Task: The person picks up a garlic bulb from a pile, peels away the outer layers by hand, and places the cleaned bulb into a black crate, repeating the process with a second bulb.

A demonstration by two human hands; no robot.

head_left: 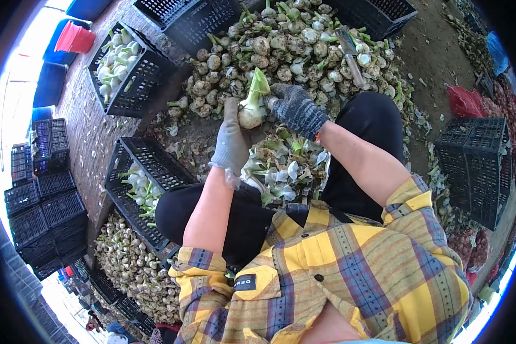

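A garlic bulb (250,117) with a thick, cut green stem stands upright between my two gloved hands. My left hand (230,140), in a light grey glove, grips it from the left side, with the thumb and fingers partly hidden. On the right, my right hand (297,109), in a dark grey knitted glove, has its fingers curled against the base of the stem. Behind both hands rises a heap of soil-stained garlic bulbs (281,49). A knife (351,57) lies on that heap. Peeled skins (281,172) litter the ground between my legs.
Black crates of cleaned garlic stand at left, one farther off (135,86) and one nearer (149,166). Another garlic heap (135,269) lies lower left, by stacked crates (49,212). A black crate (476,166) and a red net bag (464,102) are at right.
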